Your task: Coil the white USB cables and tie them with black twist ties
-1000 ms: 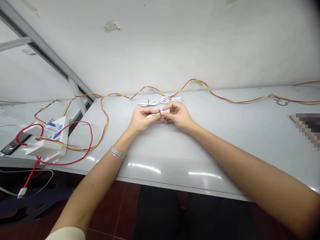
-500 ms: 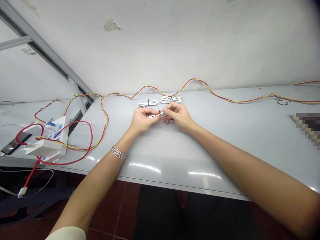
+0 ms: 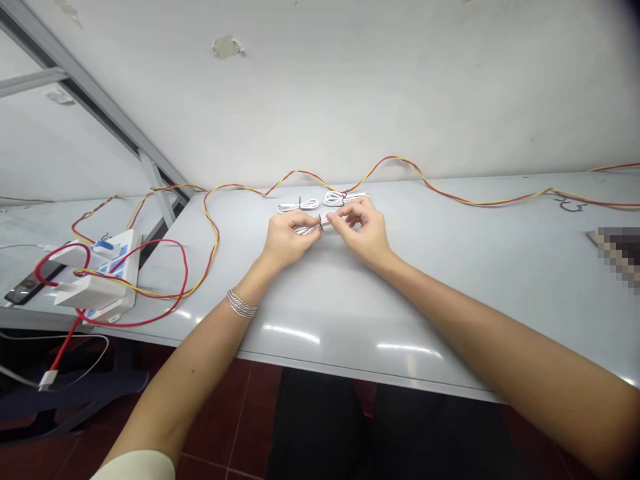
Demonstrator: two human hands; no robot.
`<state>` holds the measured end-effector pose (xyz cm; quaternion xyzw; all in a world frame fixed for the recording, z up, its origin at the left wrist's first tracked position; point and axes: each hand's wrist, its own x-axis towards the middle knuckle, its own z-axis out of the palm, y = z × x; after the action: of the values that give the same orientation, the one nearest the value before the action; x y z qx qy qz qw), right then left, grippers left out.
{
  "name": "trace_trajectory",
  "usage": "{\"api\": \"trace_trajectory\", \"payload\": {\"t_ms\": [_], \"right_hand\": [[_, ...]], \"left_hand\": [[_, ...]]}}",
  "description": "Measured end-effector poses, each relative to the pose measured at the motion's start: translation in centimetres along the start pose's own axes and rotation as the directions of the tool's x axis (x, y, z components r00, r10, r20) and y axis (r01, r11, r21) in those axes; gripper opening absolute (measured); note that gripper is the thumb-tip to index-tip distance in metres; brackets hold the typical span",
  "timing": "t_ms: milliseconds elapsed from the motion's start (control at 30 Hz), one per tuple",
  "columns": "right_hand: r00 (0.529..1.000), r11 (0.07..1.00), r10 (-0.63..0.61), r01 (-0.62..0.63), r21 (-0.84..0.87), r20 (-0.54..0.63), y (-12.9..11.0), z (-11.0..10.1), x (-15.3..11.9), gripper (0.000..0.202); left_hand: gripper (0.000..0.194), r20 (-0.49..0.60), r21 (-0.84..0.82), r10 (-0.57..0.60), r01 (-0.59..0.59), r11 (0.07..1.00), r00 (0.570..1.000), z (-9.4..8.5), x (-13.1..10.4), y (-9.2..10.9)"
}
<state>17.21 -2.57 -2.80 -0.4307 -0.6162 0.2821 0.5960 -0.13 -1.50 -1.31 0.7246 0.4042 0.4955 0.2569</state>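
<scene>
Between my two hands is a bundled white cable (image 3: 306, 230) with a dark twist tie around its middle. My left hand (image 3: 287, 239) pinches the bundle near the tie with thumb and fingers. On the other side, my right hand (image 3: 364, 233) has its thumb and fingertips closed on the cable's right end; the fingers partly hide it. Just beyond my hands lie two more tied white cables: a thin cable bundle (image 3: 299, 206) at the left and a thicker cable bundle (image 3: 336, 198) at the right.
A twisted red-and-yellow wire (image 3: 425, 180) runs along the wall side of the grey table (image 3: 450, 247). At the left stand a white power strip (image 3: 131, 257) with plugs, a red cable loop (image 3: 186, 267) and a phone (image 3: 33, 283). Dark loose ties (image 3: 570, 203) and a pixelated object (image 3: 623, 250) are at the right.
My right hand has turned slightly and its fingers have lifted a little around the cable's end. The left hand keeps its pinch. The whole view has shifted slightly.
</scene>
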Motion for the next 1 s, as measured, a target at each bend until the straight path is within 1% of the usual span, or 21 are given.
{"api": "trace_trajectory", "payload": {"t_ms": [67,133,167,300,433,600,800,1000], "right_hand": [[0.993,0.995,0.079,-0.084,0.054,0.084,0.06,0.03,0.00,0.030],[0.970,0.982,0.145,-0.166,0.094,0.195,0.06,0.03,-0.02,0.034],[0.959,0.976,0.164,-0.192,0.100,0.232,0.03,0.01,-0.04,0.035],[0.940,0.970,0.175,-0.216,0.111,0.292,-0.16,-0.06,-0.06,0.034],[0.932,0.962,0.182,-0.235,0.141,0.312,-0.29,-0.14,0.08,0.030],[0.928,0.952,0.212,-0.267,0.150,0.305,-0.29,-0.25,0.18,0.025],[0.933,0.961,0.208,-0.252,0.117,0.295,-0.16,-0.26,0.27,0.023],[0.944,0.969,0.189,-0.223,0.103,0.269,-0.05,-0.18,0.22,0.019]], "left_hand": [[0.007,0.000,0.048,0.057,-0.057,0.997,0.998,-0.02,0.02,-0.06],[0.007,-0.005,0.074,0.090,-0.089,0.993,0.996,-0.07,0.06,-0.19],[0.007,-0.010,0.083,0.098,-0.097,0.992,0.995,-0.11,0.07,-0.26],[0.005,-0.009,0.103,0.099,-0.098,0.990,0.995,-0.21,0.09,-0.42],[0.005,-0.011,0.073,0.075,-0.074,0.995,0.997,-0.15,0.05,-0.40],[0.008,-0.039,-0.031,-0.025,0.024,0.999,0.999,0.09,-0.02,-0.47],[0.014,0.001,-0.131,-0.145,0.143,0.981,0.989,0.01,-0.02,-0.56],[0.016,0.044,-0.170,-0.160,0.165,0.971,0.986,-0.09,0.02,-0.35]]}}
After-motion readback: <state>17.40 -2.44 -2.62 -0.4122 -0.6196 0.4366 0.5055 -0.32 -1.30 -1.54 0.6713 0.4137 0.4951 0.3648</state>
